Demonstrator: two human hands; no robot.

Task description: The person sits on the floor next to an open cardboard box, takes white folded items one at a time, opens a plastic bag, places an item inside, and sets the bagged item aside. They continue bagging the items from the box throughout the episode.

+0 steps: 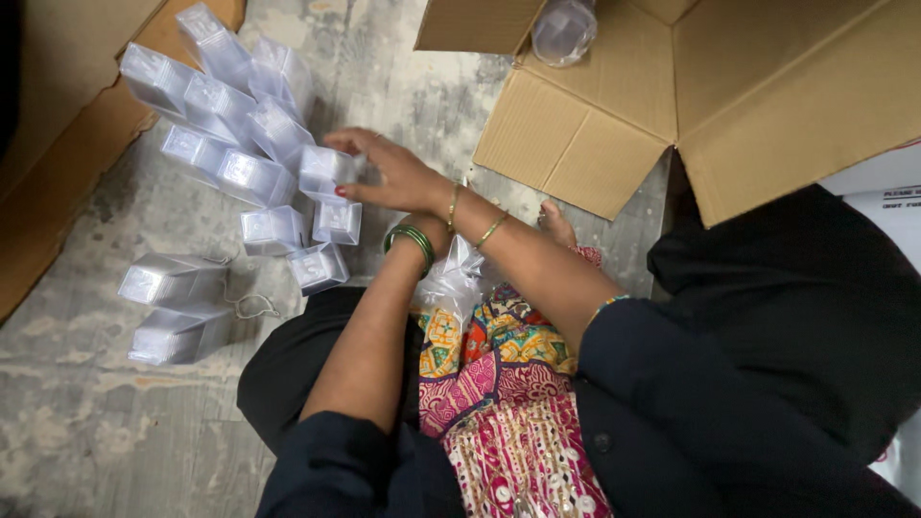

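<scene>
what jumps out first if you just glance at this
A cluster of small clear plastic boxes stands on the worn grey concrete floor at upper left. The right hand, reaching across over the left wrist, grips one clear box at the cluster's edge; the left hand is hidden beneath it, only its green bangles showing. An open brown cardboard carton fills the upper right, and bright pink patterned fabric covers the lap below.

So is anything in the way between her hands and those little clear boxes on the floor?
Nothing visible. The right hand already touches a clear plastic box at the edge of the cluster. The left hand is mostly hidden beneath the right wrist, so its grip cannot be told.
</scene>
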